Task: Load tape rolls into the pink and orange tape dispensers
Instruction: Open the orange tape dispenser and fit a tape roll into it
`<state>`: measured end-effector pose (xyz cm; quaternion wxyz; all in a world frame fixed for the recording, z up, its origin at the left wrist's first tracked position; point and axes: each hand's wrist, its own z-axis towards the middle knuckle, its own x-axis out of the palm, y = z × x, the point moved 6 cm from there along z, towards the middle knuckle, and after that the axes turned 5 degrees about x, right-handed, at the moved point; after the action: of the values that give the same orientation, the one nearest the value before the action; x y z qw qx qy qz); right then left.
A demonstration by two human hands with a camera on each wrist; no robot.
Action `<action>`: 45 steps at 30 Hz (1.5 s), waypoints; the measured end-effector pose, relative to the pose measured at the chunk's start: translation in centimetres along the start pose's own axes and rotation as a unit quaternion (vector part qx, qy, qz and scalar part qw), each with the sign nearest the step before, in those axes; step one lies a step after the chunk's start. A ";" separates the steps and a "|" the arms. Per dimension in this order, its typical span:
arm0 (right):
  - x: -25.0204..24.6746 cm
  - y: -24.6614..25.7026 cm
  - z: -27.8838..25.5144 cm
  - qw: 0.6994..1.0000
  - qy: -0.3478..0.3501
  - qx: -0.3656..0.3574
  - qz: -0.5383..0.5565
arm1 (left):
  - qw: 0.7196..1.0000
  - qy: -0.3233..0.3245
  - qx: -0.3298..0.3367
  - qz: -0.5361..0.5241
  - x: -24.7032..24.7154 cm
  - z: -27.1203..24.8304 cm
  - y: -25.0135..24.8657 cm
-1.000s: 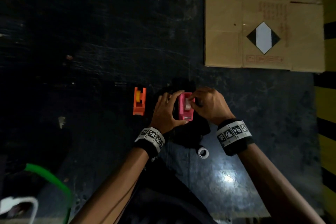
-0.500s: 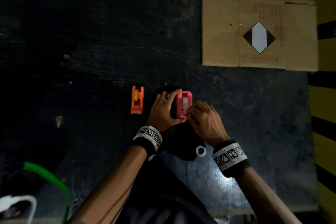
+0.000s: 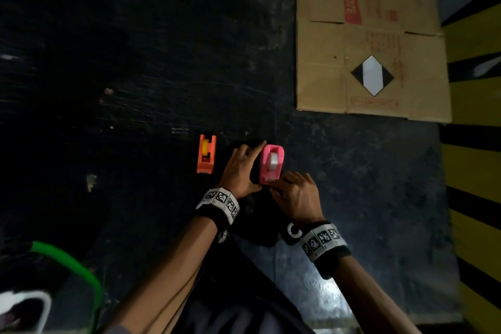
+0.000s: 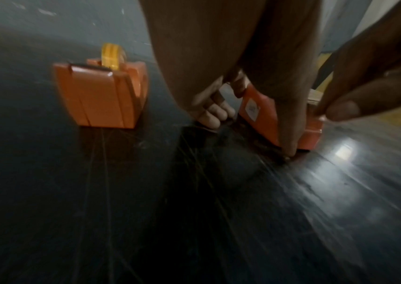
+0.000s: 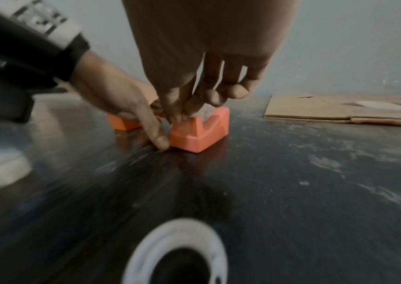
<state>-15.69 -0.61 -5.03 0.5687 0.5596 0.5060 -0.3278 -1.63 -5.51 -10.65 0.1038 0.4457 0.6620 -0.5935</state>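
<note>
The pink dispenser [image 3: 272,163] stands on the dark floor with a clear tape roll [image 3: 273,161] seated in it. My left hand [image 3: 245,168] holds its left side, index finger along the far corner and thumb at the near corner [image 4: 289,134]. My right hand [image 3: 278,184] is at the dispenser's near cutter end, where its fingertips [image 5: 177,113] pinch together on the tape's free end. The orange dispenser [image 3: 206,154] stands apart to the left with a yellow roll [image 4: 111,55] in it. In the right wrist view the pink dispenser [image 5: 199,132] is partly hidden by both hands.
A loose white tape roll [image 3: 292,233] lies on the floor by my right wrist, close to the camera in the right wrist view [image 5: 177,253]. Flattened cardboard [image 3: 371,35] lies at the far right. A yellow-and-black striped edge [image 3: 474,144] runs along the right. A green hoop [image 3: 70,260] sits near left.
My right hand has come back toward me, from over the roll in the pink dispenser to its near cutter end. The left hand has kept its hold on the dispenser's side.
</note>
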 end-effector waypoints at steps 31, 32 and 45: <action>6.1 8.0 12.7 0.968 0.125 0.019 0.219 | 0.985 -0.049 -0.069 -0.149 -11.3 -2.5 11.7; 5.9 8.0 12.6 0.966 0.124 0.012 0.226 | 0.983 -0.054 -0.067 -0.163 -11.5 -2.7 11.7; -0.4 4.7 1.9 0.923 0.113 0.063 0.362 | 0.977 -0.124 -0.121 -0.127 -11.8 -12.8 8.0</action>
<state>-11.02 -1.83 -3.49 0.5512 0.7727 0.3081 -0.0647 15.93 -0.54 -4.81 0.1622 0.2648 0.7620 -0.5683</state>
